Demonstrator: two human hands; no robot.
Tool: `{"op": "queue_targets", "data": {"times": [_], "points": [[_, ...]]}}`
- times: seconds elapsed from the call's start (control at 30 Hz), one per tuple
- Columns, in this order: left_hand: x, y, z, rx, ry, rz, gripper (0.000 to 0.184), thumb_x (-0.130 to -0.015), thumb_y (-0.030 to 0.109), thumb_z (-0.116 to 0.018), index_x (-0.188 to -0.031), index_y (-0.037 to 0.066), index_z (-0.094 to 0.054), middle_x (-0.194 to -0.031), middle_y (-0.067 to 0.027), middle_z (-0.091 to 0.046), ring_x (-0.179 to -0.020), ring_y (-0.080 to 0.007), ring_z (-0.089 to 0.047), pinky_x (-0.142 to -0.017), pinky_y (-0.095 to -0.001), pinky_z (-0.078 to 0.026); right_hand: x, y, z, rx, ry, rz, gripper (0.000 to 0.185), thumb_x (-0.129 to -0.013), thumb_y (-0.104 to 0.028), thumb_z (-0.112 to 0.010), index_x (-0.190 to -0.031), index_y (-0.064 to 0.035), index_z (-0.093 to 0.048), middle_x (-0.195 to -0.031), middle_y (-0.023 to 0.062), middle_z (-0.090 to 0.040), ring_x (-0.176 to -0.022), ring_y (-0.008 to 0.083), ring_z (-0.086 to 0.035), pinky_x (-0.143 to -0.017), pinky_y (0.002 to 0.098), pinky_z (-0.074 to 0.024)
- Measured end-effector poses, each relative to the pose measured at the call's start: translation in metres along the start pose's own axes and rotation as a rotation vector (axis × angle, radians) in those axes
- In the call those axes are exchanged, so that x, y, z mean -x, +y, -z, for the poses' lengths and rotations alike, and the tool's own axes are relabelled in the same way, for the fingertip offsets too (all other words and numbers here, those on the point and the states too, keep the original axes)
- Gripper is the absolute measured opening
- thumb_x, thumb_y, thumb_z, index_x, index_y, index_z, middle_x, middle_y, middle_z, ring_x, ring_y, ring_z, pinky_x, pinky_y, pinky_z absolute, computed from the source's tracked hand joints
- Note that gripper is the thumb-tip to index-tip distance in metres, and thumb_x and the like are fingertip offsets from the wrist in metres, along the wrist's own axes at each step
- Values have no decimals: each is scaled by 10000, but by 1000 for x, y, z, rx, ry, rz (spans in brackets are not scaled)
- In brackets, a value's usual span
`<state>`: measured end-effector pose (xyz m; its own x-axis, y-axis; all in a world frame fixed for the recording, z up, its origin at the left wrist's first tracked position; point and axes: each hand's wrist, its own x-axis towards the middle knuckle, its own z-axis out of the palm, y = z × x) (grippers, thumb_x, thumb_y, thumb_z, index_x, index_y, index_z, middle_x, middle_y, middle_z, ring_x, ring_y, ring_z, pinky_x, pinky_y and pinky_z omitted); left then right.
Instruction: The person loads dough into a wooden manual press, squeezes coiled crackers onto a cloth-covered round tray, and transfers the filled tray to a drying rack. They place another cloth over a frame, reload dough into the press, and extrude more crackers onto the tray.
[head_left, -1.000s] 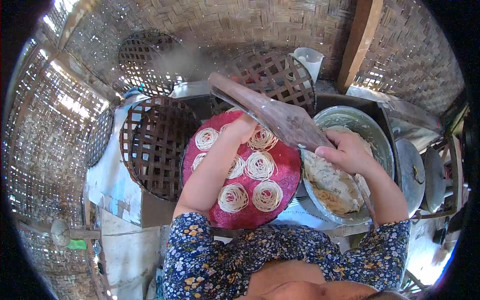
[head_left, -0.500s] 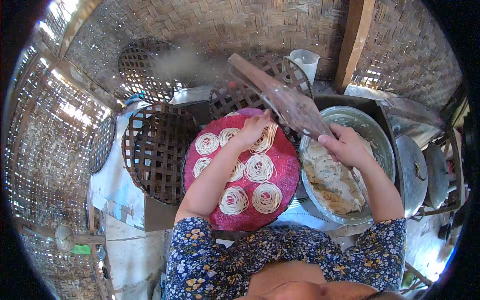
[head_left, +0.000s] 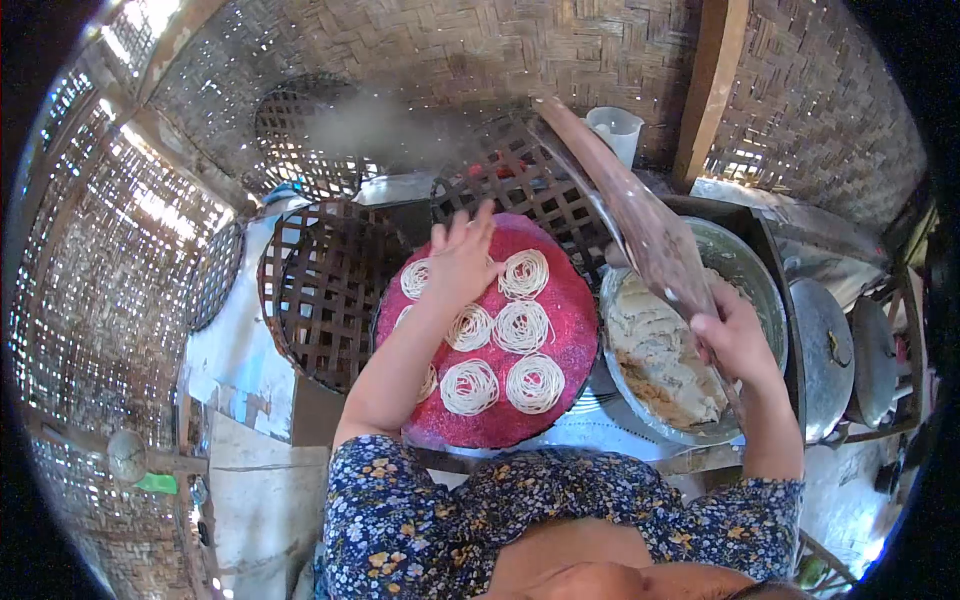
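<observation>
My right hand [head_left: 738, 335] is wrapped round a long brown wooden tool [head_left: 650, 215], which tilts up to the left and has pale dough smears. A second narrow part runs alongside it; its exact kind does not show. Below it sits a round metal basin [head_left: 775, 270] with a mass of pale dough [head_left: 655, 340]. My left hand [head_left: 462, 258] hovers with fingers spread over a round tray covered in bright pink-red cloth [head_left: 565, 310]. Coiled nests of thin white noodles [head_left: 522, 328] lie on it in rows, some hidden behind my left hand and forearm.
Dark woven baskets [head_left: 325, 290] stand left of the tray, with another openwork basket [head_left: 510, 180] behind it. A white plastic jug [head_left: 617, 132] is by the back wall. Metal lids [head_left: 820, 345] lean at the right. A wooden post [head_left: 712, 90] rises behind the basin.
My left hand has moved left, off the noodle nest at the upper right, and its fingers have spread. My right hand has shifted right and slightly down, with the wooden tool.
</observation>
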<state>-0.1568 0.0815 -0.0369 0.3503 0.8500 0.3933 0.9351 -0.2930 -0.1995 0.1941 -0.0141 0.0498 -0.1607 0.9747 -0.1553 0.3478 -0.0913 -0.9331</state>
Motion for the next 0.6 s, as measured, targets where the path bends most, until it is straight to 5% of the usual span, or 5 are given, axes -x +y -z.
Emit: {"op": "queue_targets", "data": {"times": [0.23,0.4,0.53,0.6], "points": [[88,-49,87,543,409,443,155,-788,181,-595,-853,64,-674,-1123,-139,-546,-1015,-271,-505,-889,-367,-369,99,57,22,-80,-172,17,714,-476,-302,-807,-1039,55,-550,-869,93,-607,-822,179,-564,-789,313,-433],[197,-34,103,1109,681,871,210,-868,128,-507,-864,-46,-625,-1112,-151,-548,-1050,-210,-496,-914,-321,-358,163,133,27,111,-346,-118,667,-458,-298,-823,-986,37,-588,-849,108,-620,-775,169,-570,-715,306,-451],[260,-12,83,1238,736,1282,206,-866,127,-508,-1016,1,-570,-1092,-85,-554,-1008,-128,-496,-865,-297,-385,184,169,15,72,-361,-271,623,-489,-287,-802,-984,28,-594,-826,108,-620,-766,167,-573,-699,303,-453],[284,-6,60,1306,779,1361,263,-836,179,-552,-1055,33,-553,-980,-32,-573,-868,-94,-512,-734,-255,-409,186,184,12,168,-369,-297,594,-500,-248,-774,-995,27,-593,-859,113,-629,-786,176,-577,-718,313,-452]]}}
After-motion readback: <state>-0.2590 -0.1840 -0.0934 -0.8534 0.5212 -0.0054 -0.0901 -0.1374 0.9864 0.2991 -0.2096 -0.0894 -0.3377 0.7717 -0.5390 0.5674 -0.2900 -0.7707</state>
